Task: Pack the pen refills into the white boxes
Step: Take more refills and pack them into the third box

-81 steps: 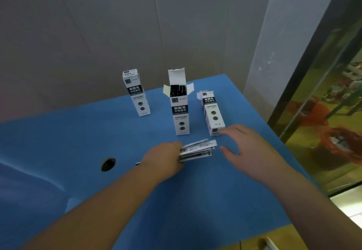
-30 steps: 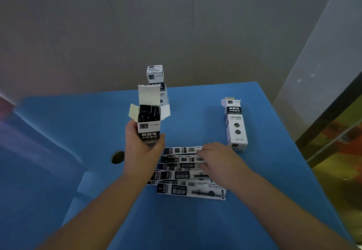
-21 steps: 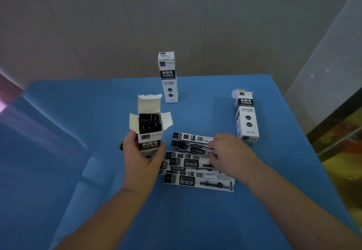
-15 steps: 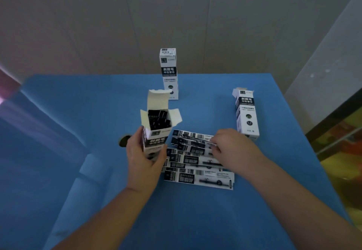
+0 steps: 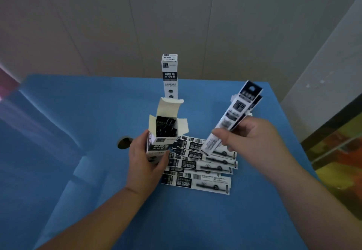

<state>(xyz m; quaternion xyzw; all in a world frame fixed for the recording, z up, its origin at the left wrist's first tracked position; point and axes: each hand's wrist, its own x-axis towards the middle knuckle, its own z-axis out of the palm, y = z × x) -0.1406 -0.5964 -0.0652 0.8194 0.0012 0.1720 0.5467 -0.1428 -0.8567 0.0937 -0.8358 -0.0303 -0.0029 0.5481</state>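
Observation:
My left hand [image 5: 146,161] grips an open white box [image 5: 162,132] upright above the blue table, its top flaps spread and dark refill packs showing inside. My right hand [image 5: 248,138] pinches two flat black-and-white refill packs [image 5: 233,116], lifted and slanted up to the right, beside the box mouth. Several more refill packs [image 5: 197,167] lie fanned out on the table under both hands. A closed white box [image 5: 170,76] stands upright at the back. A third box is mostly hidden behind the lifted packs.
The blue table [image 5: 88,112] has a round hole [image 5: 124,142] left of my left hand. Its right edge drops off near a grey wall and a glass panel [image 5: 337,152]. A grey wall stands right behind the table.
My right hand has picked refill packs off the fanned pile and raised them, tilted, toward the open box. My left hand keeps holding the box, now a little higher.

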